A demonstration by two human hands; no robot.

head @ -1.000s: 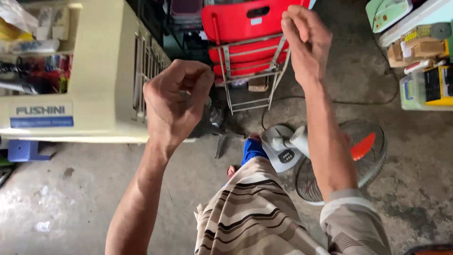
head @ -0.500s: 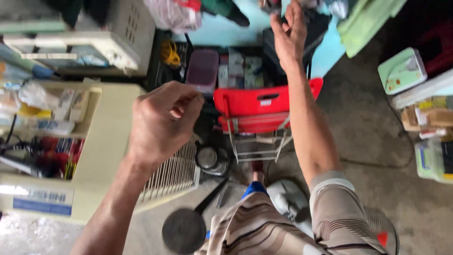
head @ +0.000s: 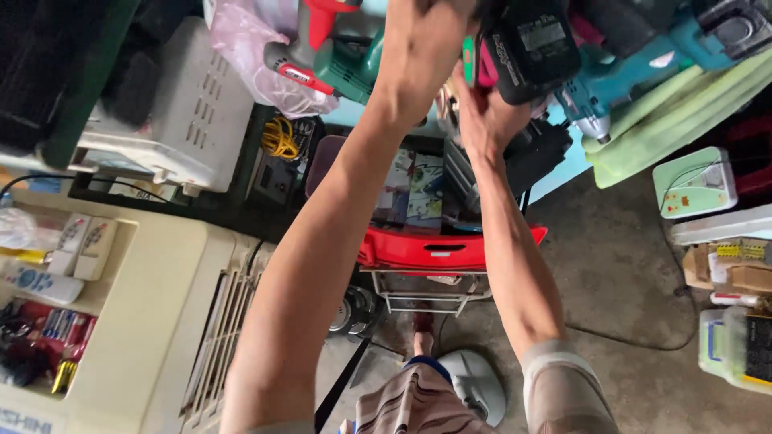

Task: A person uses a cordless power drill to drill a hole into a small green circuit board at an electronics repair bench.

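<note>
Drill: a cordless drill (head: 531, 48) with a black battery block bearing a pale rectangular label and a pink-and-green trim on its left edge; it sits at the top of the view, among other tools, above the red chair.
Left hand: the left hand (head: 422, 36) reaches up to the top edge, just left of the drill; its fingers are cut off by the frame, so I cannot tell whether it grips anything.
Right hand: the right hand (head: 482, 116) is raised beneath the drill, palm touching its underside; whether the fingers close round it is hidden.
Neighbouring tools: a teal power tool (head: 643, 56) lies right of the drill on a light green cloth (head: 683, 120); a green-and-red tool (head: 330, 48) lies to the left beside a pink plastic bag (head: 249, 56).
Labels and packages: a pale green square box (head: 693, 183) with small coloured marks at right; below it brown cardboard packets (head: 724, 269) with yellow labels.
Containers: a cream plastic cabinet (head: 153, 321) at lower left, its open top tray holding white remote controls (head: 80, 245) and red and yellow small items; a white slotted crate (head: 185, 120) above it; a translucent plastic tub (head: 728, 345) at the right edge.
Chair: a red chair (head: 442, 249) on a metal frame stands between the forearms.
</note>
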